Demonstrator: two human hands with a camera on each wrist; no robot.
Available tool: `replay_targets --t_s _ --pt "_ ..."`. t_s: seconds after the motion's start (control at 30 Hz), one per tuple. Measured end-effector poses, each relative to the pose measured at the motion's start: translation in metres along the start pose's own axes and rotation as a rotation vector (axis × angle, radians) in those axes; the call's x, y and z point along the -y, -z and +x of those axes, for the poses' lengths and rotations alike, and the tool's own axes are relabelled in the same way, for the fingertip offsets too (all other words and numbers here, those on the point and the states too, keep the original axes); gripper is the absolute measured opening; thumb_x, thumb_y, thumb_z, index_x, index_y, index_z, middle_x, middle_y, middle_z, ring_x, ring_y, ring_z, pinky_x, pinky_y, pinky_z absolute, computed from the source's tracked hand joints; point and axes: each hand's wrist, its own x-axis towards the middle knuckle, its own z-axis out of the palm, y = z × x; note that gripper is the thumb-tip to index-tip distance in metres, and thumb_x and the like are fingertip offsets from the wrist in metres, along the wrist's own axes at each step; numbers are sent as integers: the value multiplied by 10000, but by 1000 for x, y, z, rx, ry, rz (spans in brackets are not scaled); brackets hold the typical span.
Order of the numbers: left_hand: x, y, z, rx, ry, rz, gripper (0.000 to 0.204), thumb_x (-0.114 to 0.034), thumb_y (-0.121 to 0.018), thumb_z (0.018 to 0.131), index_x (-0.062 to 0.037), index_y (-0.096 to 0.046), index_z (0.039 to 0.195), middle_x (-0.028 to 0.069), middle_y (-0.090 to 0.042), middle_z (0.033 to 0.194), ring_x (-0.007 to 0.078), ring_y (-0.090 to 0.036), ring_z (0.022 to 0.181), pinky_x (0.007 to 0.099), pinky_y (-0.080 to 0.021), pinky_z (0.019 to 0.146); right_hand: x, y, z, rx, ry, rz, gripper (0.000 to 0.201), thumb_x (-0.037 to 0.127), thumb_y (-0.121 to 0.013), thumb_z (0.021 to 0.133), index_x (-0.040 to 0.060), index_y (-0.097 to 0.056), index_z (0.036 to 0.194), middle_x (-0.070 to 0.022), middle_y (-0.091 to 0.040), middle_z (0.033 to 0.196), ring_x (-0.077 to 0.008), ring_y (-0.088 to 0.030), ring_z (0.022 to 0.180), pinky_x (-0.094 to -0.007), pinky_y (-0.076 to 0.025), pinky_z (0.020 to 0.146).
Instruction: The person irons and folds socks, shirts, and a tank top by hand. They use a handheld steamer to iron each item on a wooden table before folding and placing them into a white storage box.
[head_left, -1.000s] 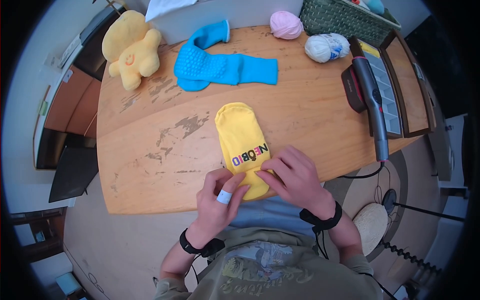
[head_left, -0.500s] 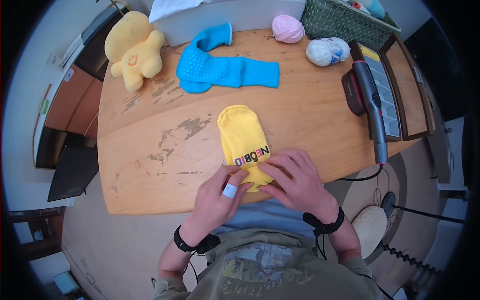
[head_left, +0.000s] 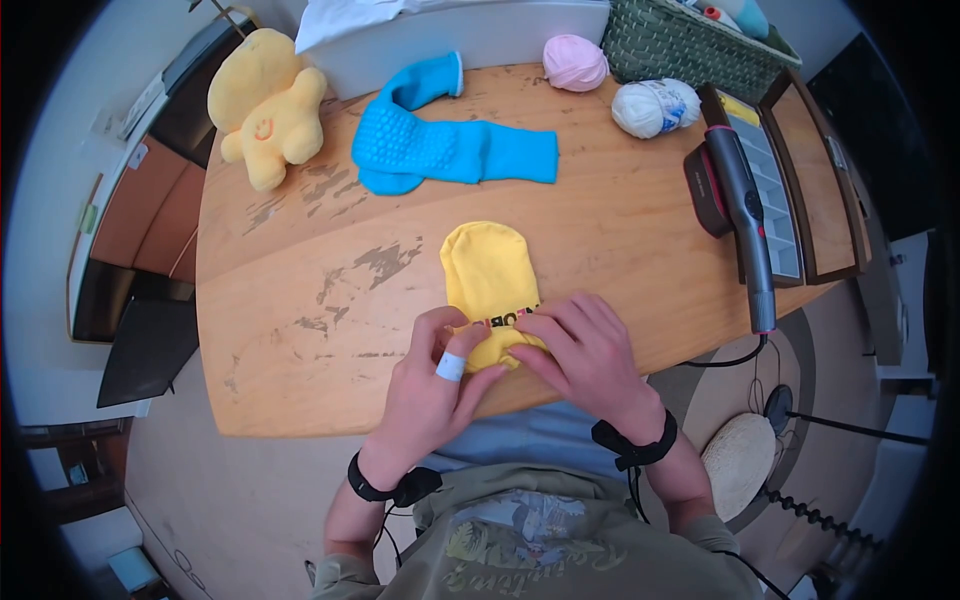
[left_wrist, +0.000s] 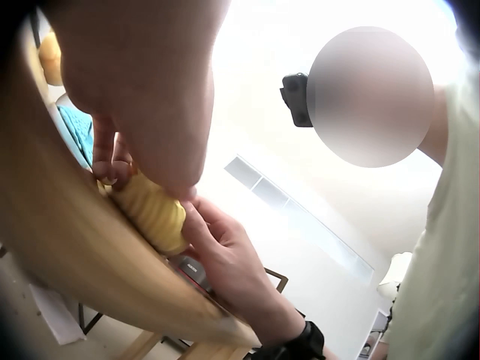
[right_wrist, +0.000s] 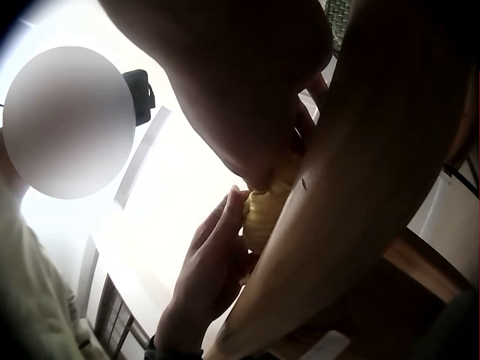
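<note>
A yellow sock (head_left: 490, 262) with dark and coloured lettering lies on the wooden table, toe end pointing away from me. A second yellow layer shows along its left edge. Its near end is rolled up into a thick fold, ribbed in the left wrist view (left_wrist: 154, 214). My left hand (head_left: 428, 378), a white band round one finger, pinches the left side of this roll between thumb and fingers. The right hand (head_left: 588, 350) grips the roll's right side the same way. Between them, the fingers cover part of the lettering.
Beyond the sock lie blue dotted socks (head_left: 450, 148), with a yellow plush toy (head_left: 268, 115) to their left. Pink yarn (head_left: 575, 63), white yarn (head_left: 655, 107) and a green basket (head_left: 680, 45) stand at the back. A grey hair-styling tool (head_left: 745, 205) leans by a compartment box (head_left: 780, 190) at right.
Both hands have rolled the near end of the yellow sock away from me. The flat part is shorter, and the lettering now runs close to the roll, partly covered.
</note>
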Motion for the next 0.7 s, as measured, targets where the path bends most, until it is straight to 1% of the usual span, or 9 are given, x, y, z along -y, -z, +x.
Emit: replay_targets --t_s 0.1,0.23,0.33,0.4,0.43,0.5,0.53,0.6,0.7 --pt "12 -2 -2 -3 -124 51 400 -159 -779 931 -66 -614 1283 130 -615 1130 272 -675 736 399 -557 608 -1 -3 6 -23 -37 24 269 205 -814 853 72 -681 1045 -63 -617 960 -262 -624 876 -391 -515 746" --pt "7 0 6 9 -89 102 339 -146 -744 953 -37 -614 1247 139 -618 1112 305 -677 740 417 -554 613 0 -11 7 -47 -75 12 278 176 -798 860 80 -665 1084 -78 -616 1025 -277 -629 894 -391 -522 755" --pt "6 -3 10 4 -38 130 270 -129 -708 975 -17 -609 1200 151 -622 1077 339 -676 733 430 -549 617 -5 -9 5 -44 -11 44 333 182 -788 870 81 -663 1162 -90 -620 1078 -296 -635 929 -405 -528 797" --pt "6 -3 11 29 11 103 224 -120 -686 989 -9 -605 1166 161 -627 1046 361 -675 731 437 -546 619 -1 6 6 37 -12 91 366 193 -785 877 81 -666 1204 -91 -624 1096 -304 -635 951 -417 -528 826" --pt "6 -3 11 32 21 72 204 -115 -679 993 -12 -606 1154 163 -629 1036 364 -676 730 437 -544 618 1 13 6 76 -15 112 383 199 -783 880 81 -667 1225 -91 -626 1105 -308 -635 962 -423 -527 840" --pt "7 -2 8 43 40 8 166 -105 -666 1000 -18 -608 1129 168 -633 1016 370 -678 728 437 -540 617 -2 12 2 94 5 103 410 222 -789 879 81 -671 1245 -99 -625 1123 -313 -630 979 -435 -524 851" --pt "7 -1 7 54 83 -56 159 -98 -661 1001 -19 -613 1130 170 -634 1011 372 -678 727 437 -537 618 -4 11 1 102 14 99 423 233 -792 879 82 -672 1256 -102 -624 1132 -316 -628 987 -441 -522 856" --pt "7 3 5 75 174 -180 146 -83 -652 1002 -20 -623 1131 173 -637 1002 377 -679 726 436 -532 620 -5 12 0 121 22 144 405 238 -790 882 78 -681 1237 -106 -620 1142 -312 -623 986 -435 -521 848" --pt "6 1 7 43 246 -187 154 -70 -668 990 -18 -635 1130 175 -638 1039 369 -679 743 431 -527 629 -8 10 2 132 11 186 383 244 -786 888 70 -691 1215 -107 -617 1126 -308 -618 974 -429 -519 841"
